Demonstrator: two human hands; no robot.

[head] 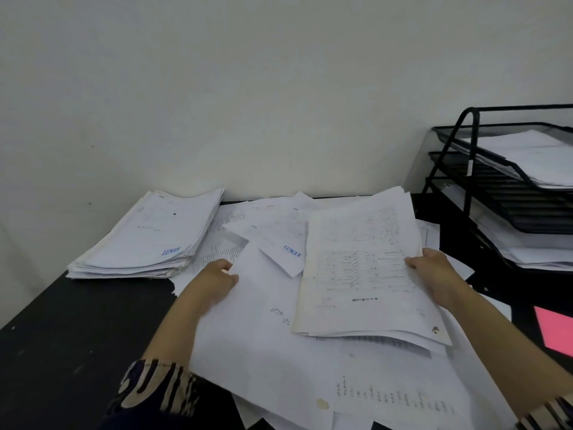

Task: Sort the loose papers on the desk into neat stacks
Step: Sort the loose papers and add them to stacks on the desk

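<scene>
Loose white papers point(273, 346) lie scattered over the middle of the black desk point(62, 336). A thick stack of papers point(152, 237) with a blue stamp sits at the back left. My right hand point(434, 274) grips the right edge of a bundle of printed sheets point(362, 268), held tilted above the scatter. My left hand point(217, 277) pinches the left edge of a blank white sheet point(257, 274) in the middle of the desk. A folded sheet with a blue stamp point(279, 240) lies between the two hands.
A black wire tiered tray point(502, 193) with papers in its levels stands at the right. A pink sheet point(555, 330) lies on the desk at the right edge. A white wall rises directly behind the desk.
</scene>
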